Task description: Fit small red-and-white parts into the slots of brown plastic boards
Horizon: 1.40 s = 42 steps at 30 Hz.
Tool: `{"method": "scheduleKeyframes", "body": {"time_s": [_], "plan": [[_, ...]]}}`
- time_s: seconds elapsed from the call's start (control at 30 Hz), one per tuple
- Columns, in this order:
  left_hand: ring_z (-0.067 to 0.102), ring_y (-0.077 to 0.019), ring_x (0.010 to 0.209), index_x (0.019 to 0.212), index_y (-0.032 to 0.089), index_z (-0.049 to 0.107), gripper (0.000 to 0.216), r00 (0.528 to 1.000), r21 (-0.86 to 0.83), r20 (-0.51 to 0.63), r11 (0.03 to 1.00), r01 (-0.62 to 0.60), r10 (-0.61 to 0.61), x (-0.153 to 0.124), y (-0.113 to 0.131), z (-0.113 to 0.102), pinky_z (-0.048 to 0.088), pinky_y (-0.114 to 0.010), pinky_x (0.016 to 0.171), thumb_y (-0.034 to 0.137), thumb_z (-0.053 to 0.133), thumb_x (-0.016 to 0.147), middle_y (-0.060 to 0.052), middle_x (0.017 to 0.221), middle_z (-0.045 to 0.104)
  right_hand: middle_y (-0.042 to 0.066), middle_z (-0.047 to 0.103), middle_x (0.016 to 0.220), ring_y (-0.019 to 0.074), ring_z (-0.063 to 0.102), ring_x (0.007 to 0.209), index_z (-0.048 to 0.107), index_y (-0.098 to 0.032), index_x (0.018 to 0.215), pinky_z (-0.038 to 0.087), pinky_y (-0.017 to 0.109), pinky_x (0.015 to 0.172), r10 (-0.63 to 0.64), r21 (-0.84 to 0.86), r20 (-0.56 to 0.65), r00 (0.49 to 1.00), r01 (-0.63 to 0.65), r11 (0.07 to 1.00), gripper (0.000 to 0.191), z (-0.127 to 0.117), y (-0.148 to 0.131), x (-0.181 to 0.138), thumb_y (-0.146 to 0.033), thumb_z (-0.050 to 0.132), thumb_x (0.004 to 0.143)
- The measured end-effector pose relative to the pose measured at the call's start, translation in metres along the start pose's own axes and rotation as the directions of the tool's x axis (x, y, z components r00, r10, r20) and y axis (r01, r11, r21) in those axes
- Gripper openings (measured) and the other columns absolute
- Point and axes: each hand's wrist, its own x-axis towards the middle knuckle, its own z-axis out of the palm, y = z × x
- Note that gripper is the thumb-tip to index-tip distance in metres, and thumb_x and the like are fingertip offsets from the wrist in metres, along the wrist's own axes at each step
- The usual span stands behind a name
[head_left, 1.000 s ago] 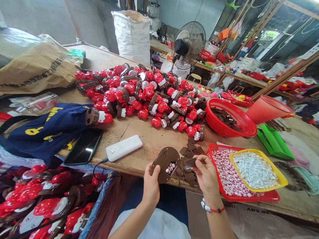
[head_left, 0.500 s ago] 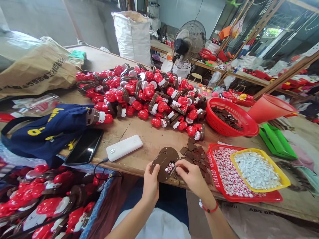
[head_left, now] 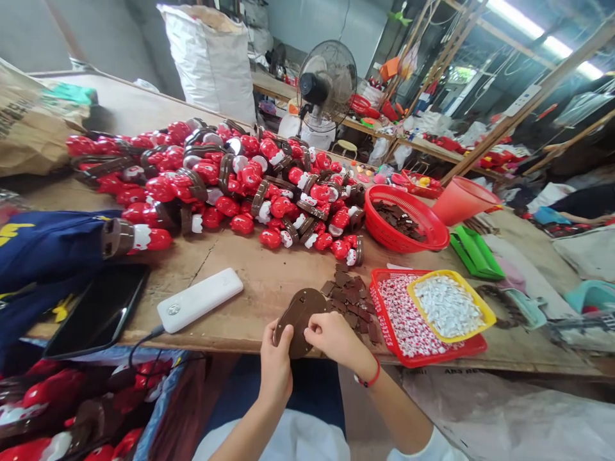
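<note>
Evidently the brown round plastic plate (head_left: 298,312) is a light, stiff moulding: thin, hard and rather smooth, so it would likely slip if held only by its flat face and may crack if bent. The rim looks like the safest hold. It stands tilted at the near edge of the wooden bench (head_left: 259,275), between both hands. The left hand (head_left: 277,351) grips its lower left rim, thumb on the front and fingers closed behind. The right hand (head_left: 334,337) has its fingers (head_left: 311,324) curled and pressed on the plate's right face; whether a small piece sits under them is hidden. A heap of small brown plastic covers (head_left: 350,298) lies just beside, against a red tray (head_left: 384,282).
</note>
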Motion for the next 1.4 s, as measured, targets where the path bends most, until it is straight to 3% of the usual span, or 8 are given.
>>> {"method": "scheduleKeyframes", "body": {"time_s": [0.2, 0.4, 0.47, 0.57, 0.67, 0.87, 1.03, 1.4], "plan": [[0.056, -0.0102, 0.058, 0.079, 0.018, 0.054, 0.032, 0.991, -0.053, -0.006, 0.990, 0.134, -0.134, 0.002, 0.003, 0.003, 0.043, -0.018, 0.047, 0.028, 0.068, 0.053, 0.001, 0.072, 0.062, -0.001, 0.053, 0.053, 0.0096, 0.045, 0.050, 0.057, -0.016, 0.060, 0.031, 0.018, 0.049, 0.142, 0.208, -0.218, 0.966, -0.096, 0.973, 0.026, -0.045, 0.048, -0.017, -0.035, 0.044, 0.072], [0.057, -0.0105, 0.056, 0.080, 0.018, 0.055, 0.025, 0.976, -0.116, -0.016, 0.970, 0.213, -0.217, 0.002, 0.006, -0.003, 0.045, -0.020, 0.046, 0.023, 0.064, 0.057, 0.001, 0.070, 0.062, 0.006, 0.055, 0.055, 0.0173, 0.047, 0.052, 0.056, -0.016, 0.061, 0.030, 0.027, 0.052, 0.448, 0.053, -0.570, 0.688, -0.514, 0.856, 0.028, -0.088, 0.132, -0.023, -0.041, 0.046, 0.067], [0.057, -0.0107, 0.056, 0.081, 0.018, 0.055, 0.026, 0.978, -0.109, -0.011, 0.973, 0.205, -0.207, 0.000, 0.004, -0.004, 0.045, -0.020, 0.046, 0.024, 0.065, 0.057, 0.001, 0.070, 0.062, 0.006, 0.055, 0.057, 0.0177, 0.048, 0.054, 0.056, -0.016, 0.067, 0.031, 0.028, 0.053, 0.437, 0.108, -0.630, 0.643, -0.484, 0.868, 0.028, -0.081, 0.133, -0.021, -0.043, 0.047, 0.067], [0.057, -0.0111, 0.059, 0.082, 0.019, 0.054, 0.030, 0.982, -0.104, 0.013, 0.976, 0.189, -0.189, -0.003, 0.001, -0.004, 0.046, -0.021, 0.049, 0.026, 0.066, 0.056, 0.000, 0.073, 0.063, 0.005, 0.057, 0.068, 0.0153, 0.050, 0.060, 0.055, -0.016, 0.074, 0.036, 0.025, 0.056, 0.319, 0.322, -0.684, 0.656, -0.120, 0.939, 0.030, -0.055, 0.102, -0.014, -0.043, 0.045, 0.070], [0.057, -0.0112, 0.057, 0.082, 0.019, 0.053, 0.032, 0.980, -0.091, 0.011, 0.976, 0.198, -0.198, -0.007, -0.003, -0.003, 0.046, -0.021, 0.049, 0.028, 0.067, 0.055, 0.001, 0.072, 0.062, -0.001, 0.050, 0.058, 0.0108, 0.045, 0.051, 0.054, -0.017, 0.081, 0.035, 0.021, 0.048, 0.267, 0.512, -0.589, 0.762, 0.096, 0.854, 0.027, -0.024, 0.056, -0.006, -0.041, 0.043, 0.075], [0.058, -0.0121, 0.059, 0.084, 0.019, 0.052, 0.036, 0.982, -0.098, 0.013, 0.977, 0.191, -0.191, -0.013, -0.006, -0.001, 0.044, -0.021, 0.049, 0.031, 0.068, 0.054, 0.000, 0.072, 0.062, 0.003, 0.060, 0.076, 0.0122, 0.055, 0.070, 0.055, -0.018, 0.079, 0.043, 0.023, 0.064, 0.027, 0.355, -0.589, 0.808, 0.229, 0.906, 0.022, 0.020, 0.005, -0.004, -0.030, 0.038, 0.082], [0.058, -0.0124, 0.064, 0.084, 0.019, 0.051, 0.037, 0.984, -0.126, 0.032, 0.976, 0.177, -0.174, -0.017, -0.007, -0.001, 0.044, -0.021, 0.054, 0.031, 0.069, 0.054, 0.000, 0.075, 0.062, 0.004, 0.060, 0.077, 0.0117, 0.056, 0.073, 0.054, -0.017, 0.084, 0.044, 0.022, 0.065, -0.176, 0.125, -0.629, 0.757, 0.322, 0.938, 0.022, 0.038, 0.008, -0.009, -0.022, 0.032, 0.085], [0.057, -0.0123, 0.066, 0.082, 0.018, 0.052, 0.038, 0.987, -0.143, 0.032, 0.976, 0.164, -0.161, -0.015, -0.012, -0.003, 0.044, -0.022, 0.057, 0.033, 0.070, 0.052, -0.001, 0.075, 0.061, 0.005, 0.057, 0.093, 0.0164, 0.047, 0.092, 0.052, -0.018, 0.096, 0.037, 0.032, 0.080, -0.486, -0.192, -0.378, 0.788, 0.447, 0.874, 0.023, 0.028, 0.024, -0.005, -0.015, 0.034, 0.083]]}}
